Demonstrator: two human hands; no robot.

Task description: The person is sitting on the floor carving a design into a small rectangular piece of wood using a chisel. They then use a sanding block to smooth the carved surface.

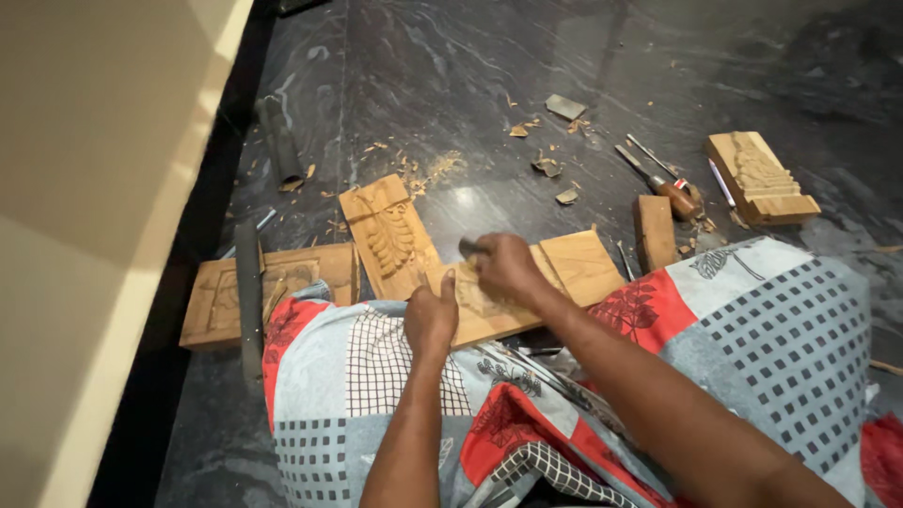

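A light wooden plank lies across my lap on a patterned cloth. My left hand presses on the plank's near left edge, thumb raised. My right hand is closed around a small dark tool held against the plank's carved middle. A carved leaf panel leans just left of the plank, touching it.
On the dark stone floor lie another carved panel with a long dark file across it, a small block, chisels, a stepped carved block and scattered chips. A pale wall runs along the left.
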